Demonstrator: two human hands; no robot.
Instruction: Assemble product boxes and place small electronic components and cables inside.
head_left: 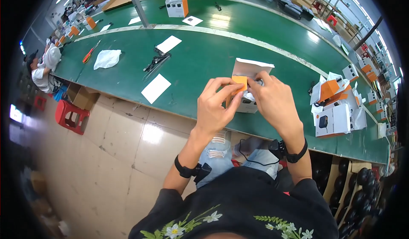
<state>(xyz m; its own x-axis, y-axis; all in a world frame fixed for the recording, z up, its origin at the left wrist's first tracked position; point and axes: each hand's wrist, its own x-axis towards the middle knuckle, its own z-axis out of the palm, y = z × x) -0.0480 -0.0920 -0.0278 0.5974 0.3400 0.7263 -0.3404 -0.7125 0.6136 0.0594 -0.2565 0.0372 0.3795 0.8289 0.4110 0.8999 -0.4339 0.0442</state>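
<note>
A small white and orange carton [248,107] stands at the table's near edge in front of me, its white lid [252,65] raised at the back. My left hand [216,105] is at its left side, with thumb and fingers closed on an orange flap [240,81] of the carton. From the right, my right hand [275,100] grips the carton at its opening, fingers bent over the edge. Something pale shows between the hands inside the carton, mostly hidden by my fingers.
White sheets [156,88], black cables [156,63], a white plastic bag [107,59] and a screwdriver [90,52] lie leftward on the green table [187,64]. Opened cartons [332,120] crowd the right. A red stool [71,116] and a seated person [42,75] are at left.
</note>
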